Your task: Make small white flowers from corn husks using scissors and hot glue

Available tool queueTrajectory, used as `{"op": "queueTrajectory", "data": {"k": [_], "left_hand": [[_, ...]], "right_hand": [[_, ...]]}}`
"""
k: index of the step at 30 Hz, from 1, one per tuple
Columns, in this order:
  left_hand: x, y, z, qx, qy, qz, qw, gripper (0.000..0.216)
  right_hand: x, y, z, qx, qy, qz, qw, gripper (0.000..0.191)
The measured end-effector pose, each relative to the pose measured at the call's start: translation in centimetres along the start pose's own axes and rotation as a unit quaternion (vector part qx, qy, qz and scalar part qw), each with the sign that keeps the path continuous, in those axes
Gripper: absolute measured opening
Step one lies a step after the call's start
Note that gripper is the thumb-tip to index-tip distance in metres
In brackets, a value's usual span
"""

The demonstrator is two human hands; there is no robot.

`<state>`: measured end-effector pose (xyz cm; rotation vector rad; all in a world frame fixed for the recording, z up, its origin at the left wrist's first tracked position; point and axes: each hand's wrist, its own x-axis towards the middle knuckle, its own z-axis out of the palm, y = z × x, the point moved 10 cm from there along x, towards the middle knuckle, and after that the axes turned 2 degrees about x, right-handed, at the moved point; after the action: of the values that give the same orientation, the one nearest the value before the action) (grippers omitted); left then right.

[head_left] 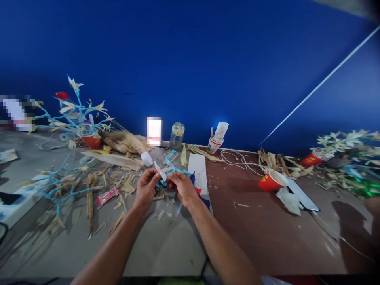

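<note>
My left hand [146, 187] is closed in a pinch on a pale husk flower [162, 173] with pointed white petals. Close beside it, my right hand [183, 187] pinches at the base of the same flower, where its fingertips partly cover what they grip. A light-blue strip [170, 158] rises behind the flower, and more blue material shows around my right fingers. Just right of that hand lies a dark-blue tool [205, 201], mostly hidden by the wrist. A white sheet [196, 164] lies behind it.
At left, a red cup [92, 141] holds blue-wrapped branches with husk flowers; another blue branch [56, 190] lies nearer. Husk scraps and a pink wrapper [107, 196] litter the grey surface. A glass jar [177, 135], red cup [271, 181] and phone [303, 194] stand or lie farther right.
</note>
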<state>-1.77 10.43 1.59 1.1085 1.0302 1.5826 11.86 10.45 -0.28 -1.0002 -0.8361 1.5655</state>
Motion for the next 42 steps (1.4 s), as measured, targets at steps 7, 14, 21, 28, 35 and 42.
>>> {"op": "queueTrajectory", "data": {"k": [7, 14, 21, 28, 35, 42], "left_hand": [[-0.2, 0.2, 0.4, 0.003, -0.007, -0.005, 1.0, 0.02], [-0.5, 0.0, 1.5, -0.018, -0.035, -0.026, 0.999, 0.025], [-0.6, 0.3, 1.8, 0.025, -0.051, -0.013, 0.998, 0.015], [-1.0, 0.5, 2.2, 0.007, -0.059, -0.019, 0.998, 0.017], [-1.0, -0.1, 2.2, -0.016, -0.062, -0.037, 0.997, 0.019], [-0.7, -1.4, 1.5, -0.028, -0.036, -0.078, 0.996, 0.03]], "right_hand": [[-0.8, -1.3, 1.1, -0.036, 0.002, -0.069, 0.997, 0.012], [-1.1, -1.4, 1.5, -0.002, 0.0, -0.091, 0.996, 0.012], [-0.6, -1.6, 0.1, 0.008, 0.031, -0.131, 0.991, 0.01], [-0.9, -2.0, -0.1, 0.011, 0.066, -0.141, 0.988, 0.011], [-1.2, -2.5, 0.1, -0.062, 0.069, -0.175, 0.98, 0.012], [-2.3, -4.1, 0.7, -0.169, 0.068, -0.231, 0.956, 0.01]]}}
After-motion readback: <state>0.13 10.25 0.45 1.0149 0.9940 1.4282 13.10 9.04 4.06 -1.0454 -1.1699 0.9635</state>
